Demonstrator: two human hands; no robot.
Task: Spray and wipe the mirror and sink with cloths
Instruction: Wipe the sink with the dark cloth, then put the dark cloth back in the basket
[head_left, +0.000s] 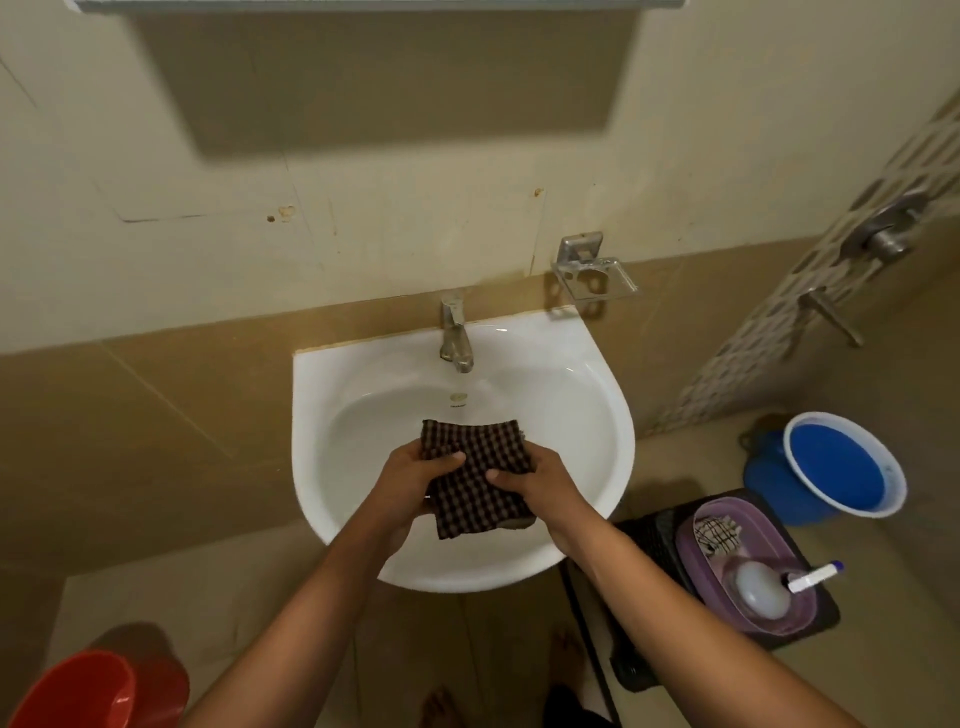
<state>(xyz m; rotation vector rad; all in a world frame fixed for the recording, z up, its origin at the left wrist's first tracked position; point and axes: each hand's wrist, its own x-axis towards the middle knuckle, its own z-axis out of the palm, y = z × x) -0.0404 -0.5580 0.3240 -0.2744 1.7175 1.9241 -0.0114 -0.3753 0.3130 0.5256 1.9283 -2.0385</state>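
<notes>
A dark brown checked cloth (475, 480) is held folded over the bowl of the white sink (363, 395). My left hand (410, 475) grips its left edge with the thumb on top. My right hand (537, 480) grips its right edge the same way. The metal tap (456, 335) stands at the back of the sink, with no water running. Only the lower edge of the mirror (379, 4) shows at the top of the view. To the right, a purple tub (779, 621) holds a white spray bottle (763, 590) lying on its side and another checked cloth (719, 535).
The purple tub rests on a dark stool (647, 670) right of the sink. A blue bucket (841, 467) stands on the floor beyond it. A red bucket (98, 691) sits at lower left. An empty metal soap holder (592, 273) and wall taps (883, 234) are mounted on the tiled walls.
</notes>
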